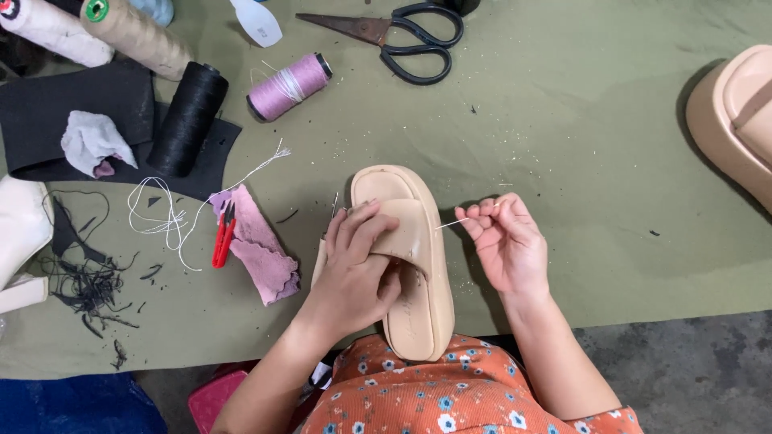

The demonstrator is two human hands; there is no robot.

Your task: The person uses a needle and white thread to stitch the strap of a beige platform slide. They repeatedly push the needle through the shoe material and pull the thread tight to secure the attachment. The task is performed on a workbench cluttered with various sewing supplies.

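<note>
A beige platform slide sandal [418,313] lies lengthwise at the table's near edge, heel toward me. My left hand [354,269] is wrapped over its strap [414,233], fingers pressed on top. My right hand [503,237] is just right of the sandal, fingertips pinched on a thin white thread [452,223] pulled taut from the strap's right side. Whether a needle is in the fingers is too small to tell.
Olive cloth [579,161] covers the table. Black scissors [402,36] lie at the back, with a lilac thread spool [288,87] and a black spool [186,119]. Red snips [223,237] rest on a pink rag [261,249]. A second beige sandal [736,112] sits far right.
</note>
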